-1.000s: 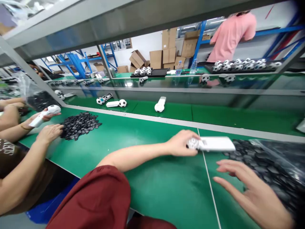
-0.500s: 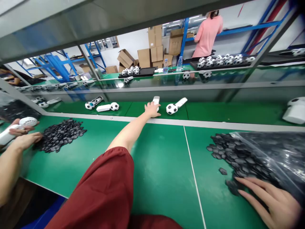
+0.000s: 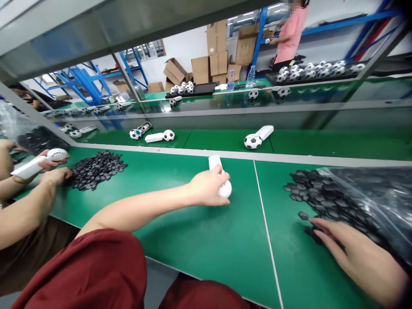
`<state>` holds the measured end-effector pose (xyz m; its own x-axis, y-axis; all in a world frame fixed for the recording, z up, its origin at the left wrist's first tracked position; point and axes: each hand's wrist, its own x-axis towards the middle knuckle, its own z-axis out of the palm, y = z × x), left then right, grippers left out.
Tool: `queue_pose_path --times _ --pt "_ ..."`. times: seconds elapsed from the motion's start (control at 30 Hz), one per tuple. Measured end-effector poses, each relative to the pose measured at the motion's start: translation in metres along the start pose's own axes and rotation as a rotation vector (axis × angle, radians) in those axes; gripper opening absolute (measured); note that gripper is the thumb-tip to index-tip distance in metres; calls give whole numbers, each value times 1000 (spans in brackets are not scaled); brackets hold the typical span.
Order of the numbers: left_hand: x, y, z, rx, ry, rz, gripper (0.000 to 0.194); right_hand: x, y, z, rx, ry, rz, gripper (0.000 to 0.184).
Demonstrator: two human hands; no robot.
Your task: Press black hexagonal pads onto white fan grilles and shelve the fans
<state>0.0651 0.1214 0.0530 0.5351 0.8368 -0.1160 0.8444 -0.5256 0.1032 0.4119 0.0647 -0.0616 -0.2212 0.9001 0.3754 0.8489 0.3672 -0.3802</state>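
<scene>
My left hand (image 3: 210, 186) is closed around a white handheld fan (image 3: 215, 162) with a slab-like handle and a round head, over the green bench. The handle points away from me; my fingers cover part of the head. On the right, my right hand (image 3: 357, 253) reaches to the edge of a pile of black flat pieces (image 3: 325, 197). Its thumb and forefinger are stretched out, slightly apart, at a few loose pieces. One loose black piece (image 3: 303, 215) lies by the forefinger tip.
A football-patterned fan (image 3: 253, 140) and other fans (image 3: 168, 135) lie on the strip behind the bench. A clear plastic bag (image 3: 380, 193) covers part of the right pile. At left, a co-worker's hand (image 3: 54, 176) touches another black pile (image 3: 98, 169). A metal beam (image 3: 128, 36) crosses overhead.
My left hand has taken the white fan from the back strip and brought it nearer, over the bench. My right hand's fingertips have come closer together at the pile's edge.
</scene>
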Motion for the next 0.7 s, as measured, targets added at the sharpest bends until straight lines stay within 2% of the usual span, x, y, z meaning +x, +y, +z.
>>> queue_pose_path --times 0.1,0.2,0.3,0.37,0.5,0.57,0.7 --pt "-9 6 3 -38 -125 259 69 7 -27 -11 -9 -56 -31 39" --pt "6 -4 7 90 -70 454 60 9 -53 -21 51 -25 31 36" --pt "24 -4 17 81 -27 553 50 5 -72 -29 123 -44 47 28" --pt "30 7 27 56 -17 527 52 1 -80 -32 167 -41 51 23" --pt "21 40 44 -1 36 318 68 -3 -91 -35 259 -23 63 15" --pt "14 53 49 -43 71 244 77 -1 -97 -32 295 -42 26 14" --pt "5 62 48 -171 75 179 80 6 -110 -21 259 -70 -122 14"
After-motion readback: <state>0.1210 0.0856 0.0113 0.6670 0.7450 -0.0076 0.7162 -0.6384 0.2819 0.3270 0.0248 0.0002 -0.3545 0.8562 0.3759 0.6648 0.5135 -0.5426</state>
